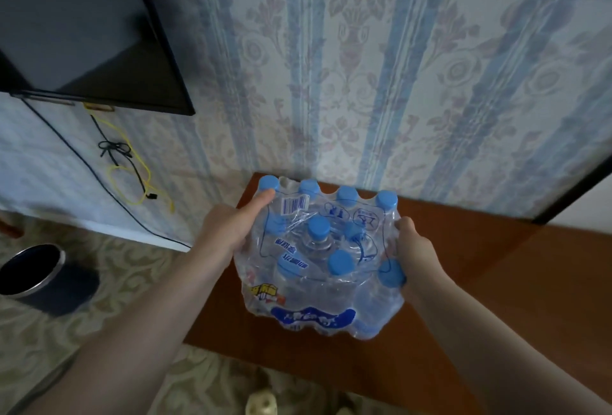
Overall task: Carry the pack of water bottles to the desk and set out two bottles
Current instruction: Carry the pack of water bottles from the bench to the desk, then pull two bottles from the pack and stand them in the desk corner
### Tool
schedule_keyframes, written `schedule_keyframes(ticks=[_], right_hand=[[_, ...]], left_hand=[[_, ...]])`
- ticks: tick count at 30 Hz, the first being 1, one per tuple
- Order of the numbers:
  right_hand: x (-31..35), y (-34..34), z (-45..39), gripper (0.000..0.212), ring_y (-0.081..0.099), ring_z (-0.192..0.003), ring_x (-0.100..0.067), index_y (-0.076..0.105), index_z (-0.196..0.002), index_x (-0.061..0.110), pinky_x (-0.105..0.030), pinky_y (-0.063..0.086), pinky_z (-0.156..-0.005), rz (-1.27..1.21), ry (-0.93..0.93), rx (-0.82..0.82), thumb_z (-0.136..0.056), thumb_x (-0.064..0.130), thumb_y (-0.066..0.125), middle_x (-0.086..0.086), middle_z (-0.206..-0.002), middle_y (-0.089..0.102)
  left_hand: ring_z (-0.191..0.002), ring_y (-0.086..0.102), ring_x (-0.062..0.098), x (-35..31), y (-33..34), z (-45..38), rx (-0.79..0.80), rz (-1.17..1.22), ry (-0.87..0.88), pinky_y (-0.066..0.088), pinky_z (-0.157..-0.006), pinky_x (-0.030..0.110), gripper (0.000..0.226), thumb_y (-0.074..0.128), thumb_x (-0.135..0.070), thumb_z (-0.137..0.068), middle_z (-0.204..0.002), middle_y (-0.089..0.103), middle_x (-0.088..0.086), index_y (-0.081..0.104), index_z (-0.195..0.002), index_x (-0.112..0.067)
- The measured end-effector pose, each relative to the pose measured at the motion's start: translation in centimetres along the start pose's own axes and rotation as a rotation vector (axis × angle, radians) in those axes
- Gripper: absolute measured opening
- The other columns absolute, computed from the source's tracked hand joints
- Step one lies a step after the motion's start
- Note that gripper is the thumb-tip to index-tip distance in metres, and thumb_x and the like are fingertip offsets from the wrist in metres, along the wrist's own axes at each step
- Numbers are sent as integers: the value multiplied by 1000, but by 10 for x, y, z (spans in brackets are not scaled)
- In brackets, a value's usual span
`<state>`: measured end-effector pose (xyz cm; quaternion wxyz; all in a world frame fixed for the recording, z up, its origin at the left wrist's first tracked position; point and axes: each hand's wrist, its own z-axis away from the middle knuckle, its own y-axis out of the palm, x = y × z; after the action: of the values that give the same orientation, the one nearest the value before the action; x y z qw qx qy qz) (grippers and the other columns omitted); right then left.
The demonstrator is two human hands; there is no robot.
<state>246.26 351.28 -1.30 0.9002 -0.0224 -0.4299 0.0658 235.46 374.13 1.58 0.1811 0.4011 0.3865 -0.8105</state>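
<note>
Patterned wallpaper [364, 67] with blue vertical stripes fills the upper two thirds of my frame. A dark flat screen [82, 27] occupies the upper left, with black and yellow cables [129, 166] hanging below it against the wall. Patterned carpet [109, 332] covers the lower left. The brown wooden counter [480, 282] runs from centre frame to the right edge, its far side against the wall.

The pack of water bottles [321, 259], clear bottles with blue caps bound in transparent printed film, sits at centre frame over the left end of the counter. I cannot tell whether its base touches the wood or hangs just above it.

My left hand [228, 229] presses against the pack's left side, thumb lying across the top film near the far-left cap; its grip is on the pack. My right hand [414, 249] clasps the pack's right side, fingertips hooked over the film beside a near-right cap; its grip is likewise closed on the pack.

A dark round waste bin [43, 275] with a metal rim stands on the carpet at the left edge. A pale shoe [261, 403] shows at the bottom edge.
</note>
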Motion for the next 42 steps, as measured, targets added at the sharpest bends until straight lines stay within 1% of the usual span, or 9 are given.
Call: schedule_keyframes(ticks=[6, 11, 19, 25, 30, 32, 35, 38, 42], right_hand=[[-9, 32, -18, 48, 46, -75, -26, 55, -105, 2, -37, 39, -62, 44, 17, -69, -85, 44, 42, -13, -85, 49], [4, 46, -25, 36, 51, -75, -26, 52, -77, 12, -36, 39, -62, 56, -2, -140, -85, 46, 41, -11, -87, 52], [8, 51, -28, 52, 53, -76, -27, 61, -95, 6, -40, 47, -68, 189, -30, -132, -84, 49, 34, -13, -85, 56], [-8, 35, -18, 58, 62, -81, -29, 64, -96, 3, -42, 52, -77, 321, -75, -101, -86, 52, 34, -24, -96, 68], [-8, 31, -4, 49, 65, -94, -34, 63, -89, 11, -50, 52, -87, 365, -112, -86, -88, 51, 35, -23, -101, 68], [-5, 27, -2, 43, 62, -93, -28, 59, -95, 13, -47, 51, -86, 602, -281, -180, -89, 49, 37, -14, -106, 66], [5, 22, 8, 27, 59, -92, -19, 58, -108, 18, -36, 48, -78, 815, -956, -471, -84, 30, 58, 6, -99, 62], [22, 41, 28, 10, 51, -60, 2, 63, -89, 24, -14, 39, -54, 799, -1179, -161, -81, 19, 64, 19, -72, 55], [18, 77, 34, 24, 59, -67, -5, 57, -105, 27, -29, 52, -59, 1151, -1096, 116, -86, 42, 57, 10, -81, 66]], left_hand=[[-64, 64, 24, 7, 13, -51, 19, -86, -13, 49, -58, 35, 75, 61, -77, -59, -70, 69, 9, 68, -71, -4], [-64, 64, 24, 0, 20, -75, 21, -89, 19, 53, -66, 41, 72, 56, -78, -61, -65, 67, 7, 67, -67, -6], [-62, 59, 25, 1, 25, -83, 32, -53, 105, 45, -57, 40, 76, 50, -79, -65, -64, 60, 12, 59, -63, -3], [-75, 65, 32, 25, 11, -77, 152, -255, 172, 49, -71, 45, 95, 35, -81, -74, -83, 70, 23, 68, -81, 8], [-71, 60, 24, 22, 6, -74, 232, -380, 184, 43, -70, 41, 87, 25, -81, -76, -73, 65, 10, 61, -66, -3], [-64, 57, 23, 21, 1, -71, 151, -426, 273, 40, -61, 38, 81, 25, -84, -72, -64, 59, 4, 54, -59, -9], [-84, 58, 17, 22, -5, -59, -117, -452, 519, 42, -67, 33, 55, 42, -69, -81, -99, 57, -5, 56, -101, -20], [-104, 55, 15, 7, 6, -43, -156, -418, 824, 43, -80, 29, 25, 53, -33, -90, -116, 55, -5, 53, -113, -23], [-132, 37, 23, -3, 31, -24, -41, -578, 986, 30, -110, 44, 36, 50, -8, -91, -142, 46, 4, 54, -126, -16]])
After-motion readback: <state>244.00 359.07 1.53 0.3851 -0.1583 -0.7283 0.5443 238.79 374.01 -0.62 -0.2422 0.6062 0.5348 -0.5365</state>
